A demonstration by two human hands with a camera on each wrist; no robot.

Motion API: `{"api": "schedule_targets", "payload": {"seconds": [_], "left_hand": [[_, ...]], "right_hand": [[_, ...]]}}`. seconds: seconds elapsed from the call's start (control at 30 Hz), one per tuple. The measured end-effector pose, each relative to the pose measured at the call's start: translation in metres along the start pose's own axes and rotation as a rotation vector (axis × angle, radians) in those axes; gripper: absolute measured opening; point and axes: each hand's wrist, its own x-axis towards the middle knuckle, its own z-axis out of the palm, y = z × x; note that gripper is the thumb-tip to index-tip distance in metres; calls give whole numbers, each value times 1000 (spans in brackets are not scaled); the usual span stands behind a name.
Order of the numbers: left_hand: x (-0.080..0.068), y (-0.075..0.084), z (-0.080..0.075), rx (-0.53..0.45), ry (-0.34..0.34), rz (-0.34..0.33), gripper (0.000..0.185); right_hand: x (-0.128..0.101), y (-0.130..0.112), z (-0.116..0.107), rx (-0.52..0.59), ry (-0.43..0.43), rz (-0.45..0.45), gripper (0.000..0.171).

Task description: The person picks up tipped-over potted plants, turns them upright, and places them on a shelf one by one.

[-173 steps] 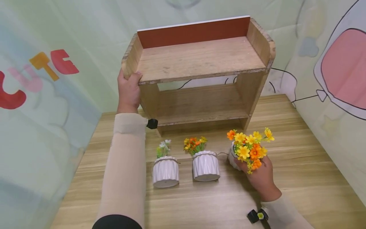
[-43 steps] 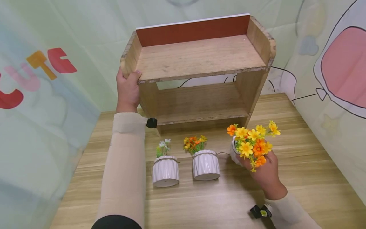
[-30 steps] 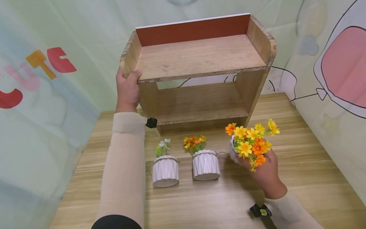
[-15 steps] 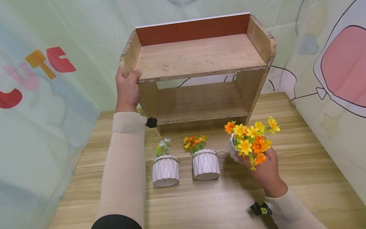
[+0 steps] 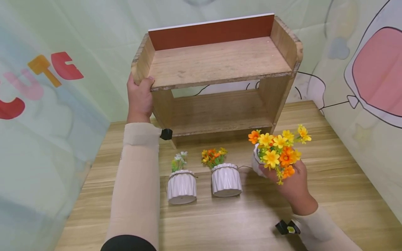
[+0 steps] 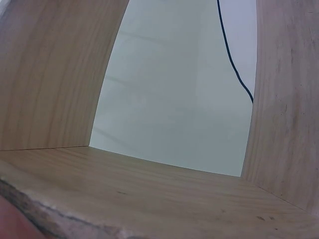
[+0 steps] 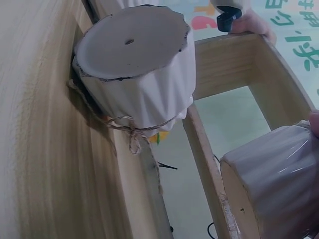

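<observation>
A two-tier wooden shelf [image 5: 220,62] with a red back panel stands at the far side of the table. My left hand [image 5: 140,97] grips its upper left corner, thumb on the top board's front edge. My right hand [image 5: 290,183] holds a white ribbed pot of orange and yellow flowers [image 5: 277,153], lifted off the table in front of the shelf's right leg; the right wrist view shows that pot's side [image 7: 274,184]. Two more white pots stand on the table: one with orange flowers [image 5: 225,178] and one with pale flowers [image 5: 181,186].
The wooden table [image 5: 329,195] is hemmed by printed cloth walls on the left [image 5: 47,115], back and right [image 5: 370,80]. The left wrist view looks through the shelf's lower opening [image 6: 174,99] to the pale backdrop. The middle pot's underside [image 7: 132,47] fills the right wrist view.
My right hand has raised the flower pot a little and carried it slightly right and toward the shelf. The left hand, the shelf and the two standing pots have stayed put.
</observation>
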Motion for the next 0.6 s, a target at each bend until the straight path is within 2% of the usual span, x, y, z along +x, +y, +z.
{"api": "schedule_targets", "payload": {"seconds": [0.1, 0.27, 0.6], "left_hand": [[0, 0, 0, 1, 2, -4, 67], [0, -1, -1, 0, 8, -10, 67], [-1, 0, 0, 1, 2, -27, 65]], "right_hand": [[2, -2, -1, -25, 11, -26, 74], [4, -5, -3, -1, 9, -33, 72], [5, -14, -5, 11, -3, 41, 77]]}}
